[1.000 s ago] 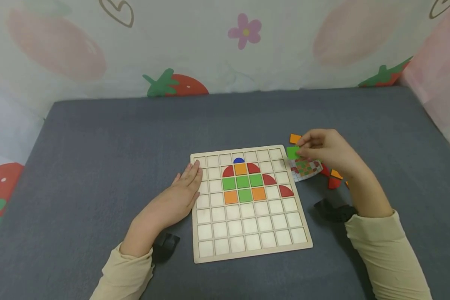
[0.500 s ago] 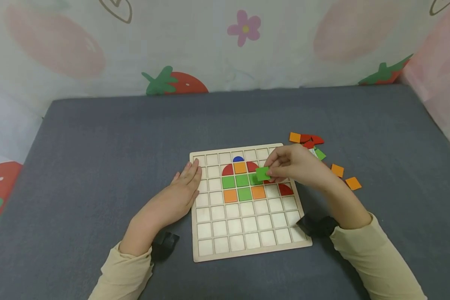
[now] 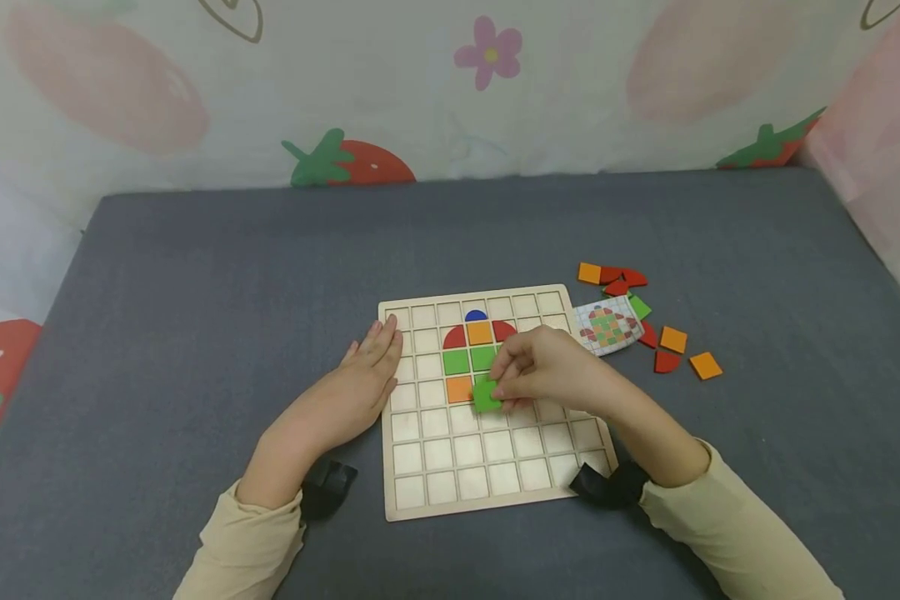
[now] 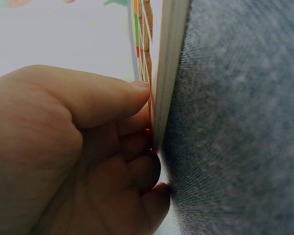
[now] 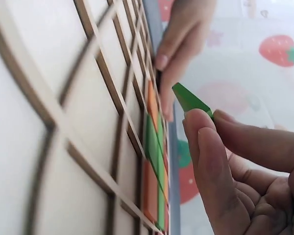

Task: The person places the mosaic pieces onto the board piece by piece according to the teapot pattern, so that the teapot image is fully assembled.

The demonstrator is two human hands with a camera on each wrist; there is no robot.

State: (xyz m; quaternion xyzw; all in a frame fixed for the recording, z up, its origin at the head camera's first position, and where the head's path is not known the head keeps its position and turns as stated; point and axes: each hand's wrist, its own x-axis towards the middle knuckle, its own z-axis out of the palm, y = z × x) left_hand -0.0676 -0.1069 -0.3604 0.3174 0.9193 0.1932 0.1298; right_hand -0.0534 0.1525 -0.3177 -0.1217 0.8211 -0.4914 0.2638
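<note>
A square wooden grid board (image 3: 495, 504) lies on the table. In its upper cells sit a blue half-round tile (image 3: 476, 316), orange tiles (image 3: 479, 333), red quarter-round tiles (image 3: 454, 337) and green square tiles (image 3: 456, 362). My left hand (image 3: 356, 387) rests against the board's left edge with its fingers extended; in the left wrist view the thumb touches the rim. Over the middle of the board, my right hand (image 3: 551, 367) pinches a green square tile (image 3: 485, 396) between thumb and fingers. In the right wrist view that tile (image 5: 188, 100) is clear of the board. The right hand hides several cells.
Right of the board lies a small pattern card (image 3: 607, 325), its left end against the board edge. Around it are loose orange tiles (image 3: 673, 339), red tiles (image 3: 667, 361) and a green tile (image 3: 639, 307). A strawberry-print curtain (image 3: 570, 100) hangs behind the grey table (image 3: 232, 275).
My right hand has carried the green tile from beside the pattern card leftward and toward me, over the middle of the board. The left hand stays at the board's edge.
</note>
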